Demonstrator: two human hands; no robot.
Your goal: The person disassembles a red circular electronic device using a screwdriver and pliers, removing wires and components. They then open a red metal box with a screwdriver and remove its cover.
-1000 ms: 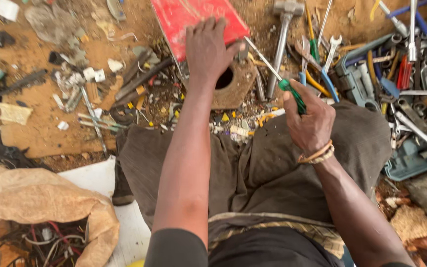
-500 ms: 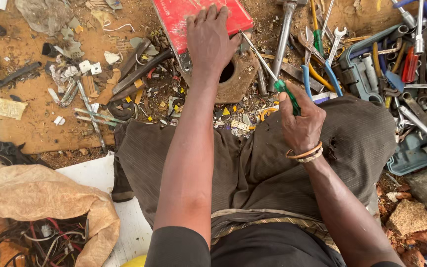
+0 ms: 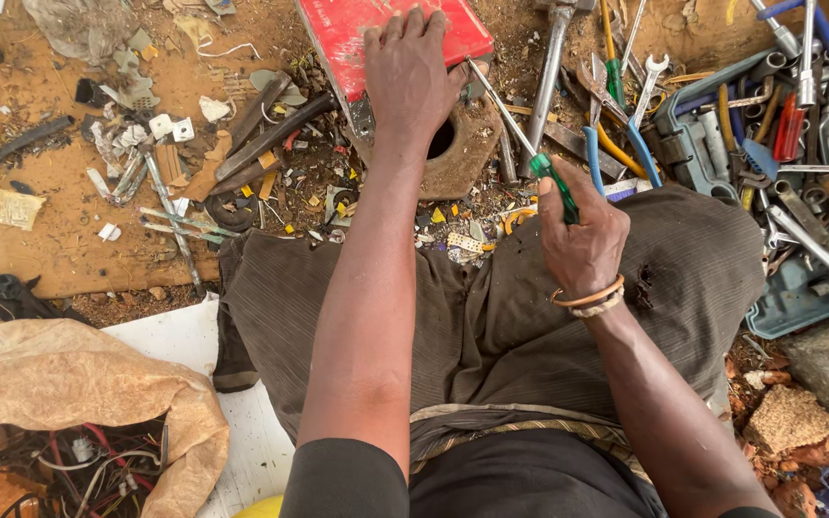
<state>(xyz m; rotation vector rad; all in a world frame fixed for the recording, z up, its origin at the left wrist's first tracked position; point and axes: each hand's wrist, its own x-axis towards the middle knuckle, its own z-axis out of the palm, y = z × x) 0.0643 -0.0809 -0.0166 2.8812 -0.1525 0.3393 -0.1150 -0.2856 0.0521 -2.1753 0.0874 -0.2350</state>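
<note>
Two hands are busy here. The left hand (image 3: 413, 72) lies flat on a red flat metal box (image 3: 376, 34), with its fingers (image 3: 414, 27) spread out and pressing down to hold it. The red box sits on a brown block with a round hole (image 3: 458, 153), on the dirt ground, just past the person's knees. The right hand (image 3: 582, 235) is wrapped tight around the green handle of a long thin screwdriver (image 3: 554, 182). Its fingers are curled shut on the handle. The metal shaft of the screwdriver reaches up and left, and its tip sits at the right edge of the red box, right by the left hand.

I think the step now is working the tip into the edge of the box while the other hand keeps the box from sliding. The next move likely needs a firm push or twist from the right hand, and a strong press from the left hand so the box does not slip off the block. The tip is close to the left fingers, so it needs care.

Many metal wrenches and pliers (image 3: 645, 105) lie in a pile on the right. A crumpled brown sack with wires (image 3: 79, 393) sits at the lower left.
</note>
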